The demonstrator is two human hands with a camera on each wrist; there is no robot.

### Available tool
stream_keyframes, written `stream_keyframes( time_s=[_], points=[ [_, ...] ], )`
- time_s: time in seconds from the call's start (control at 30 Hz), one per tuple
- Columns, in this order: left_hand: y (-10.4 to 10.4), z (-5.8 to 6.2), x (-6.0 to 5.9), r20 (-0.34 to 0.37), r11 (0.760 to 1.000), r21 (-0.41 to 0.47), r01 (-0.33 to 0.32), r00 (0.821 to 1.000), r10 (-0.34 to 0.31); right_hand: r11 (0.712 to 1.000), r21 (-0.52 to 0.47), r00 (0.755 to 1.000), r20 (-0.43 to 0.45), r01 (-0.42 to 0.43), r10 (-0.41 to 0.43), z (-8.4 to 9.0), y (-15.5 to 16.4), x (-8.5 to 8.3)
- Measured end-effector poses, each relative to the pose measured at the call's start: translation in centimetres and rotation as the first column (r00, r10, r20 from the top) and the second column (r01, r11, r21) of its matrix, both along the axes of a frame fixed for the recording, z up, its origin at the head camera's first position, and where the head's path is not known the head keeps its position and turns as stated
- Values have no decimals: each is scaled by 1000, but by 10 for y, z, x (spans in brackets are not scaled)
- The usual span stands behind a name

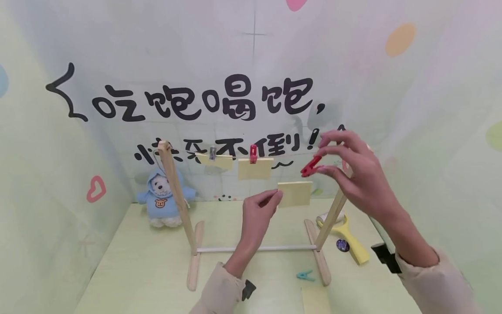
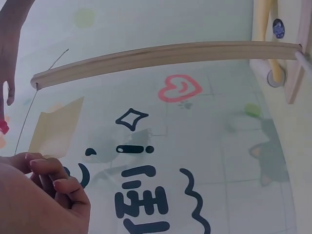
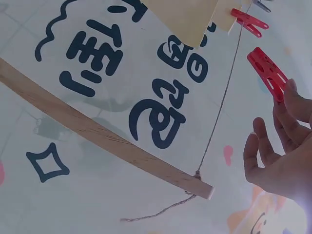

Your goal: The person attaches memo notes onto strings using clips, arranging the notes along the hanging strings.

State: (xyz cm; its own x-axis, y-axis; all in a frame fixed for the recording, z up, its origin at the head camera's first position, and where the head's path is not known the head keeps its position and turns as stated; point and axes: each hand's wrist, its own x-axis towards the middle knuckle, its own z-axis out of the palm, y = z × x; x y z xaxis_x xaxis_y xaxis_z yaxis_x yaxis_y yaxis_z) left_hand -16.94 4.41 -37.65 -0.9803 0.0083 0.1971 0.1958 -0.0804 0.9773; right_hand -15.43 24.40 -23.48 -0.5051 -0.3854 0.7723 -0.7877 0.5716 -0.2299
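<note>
My left hand [image 1: 256,216] pinches a square yellow paper note [image 1: 296,195] by its left edge, below the string [image 3: 222,107] of a wooden stand. Between thumb and fingertips, my right hand [image 1: 362,179] holds a red clothespin [image 3: 265,73], above and to the right of that note. Two more notes hang from the string to the left. A grey clothespin [image 1: 212,153] grips the far left note [image 1: 219,162], while another red clothespin [image 1: 253,154] holds the middle note [image 1: 255,170].
The stand's left post [image 1: 176,196] and right post [image 1: 333,218] are joined low down by a white rod [image 1: 286,248]. A teal clothespin [image 1: 305,275] and a further note [image 1: 316,301] lie in front. A yellow-handled roller [image 1: 354,244] lies right; a plush toy [image 1: 161,209] sits behind left.
</note>
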Motion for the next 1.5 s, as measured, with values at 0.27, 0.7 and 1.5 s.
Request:
stream_keyframes(
  time_s=[0.27, 0.7, 1.5],
  points=[
    [8, 23, -13, -55, 993, 121, 17, 998, -10, 1000, -6, 999, -45, -11, 11, 23, -12, -29],
    [7, 37, -18, -112, 986, 166, -11, 993, 30, 998, 57, 999, -35, -1, 3, 25, -19, -43],
    [4, 44, -18, -100, 988, 155, -18, 994, 34, 981, 188, 999, 5, 38, -40, 19, -25, -47]
  ],
)
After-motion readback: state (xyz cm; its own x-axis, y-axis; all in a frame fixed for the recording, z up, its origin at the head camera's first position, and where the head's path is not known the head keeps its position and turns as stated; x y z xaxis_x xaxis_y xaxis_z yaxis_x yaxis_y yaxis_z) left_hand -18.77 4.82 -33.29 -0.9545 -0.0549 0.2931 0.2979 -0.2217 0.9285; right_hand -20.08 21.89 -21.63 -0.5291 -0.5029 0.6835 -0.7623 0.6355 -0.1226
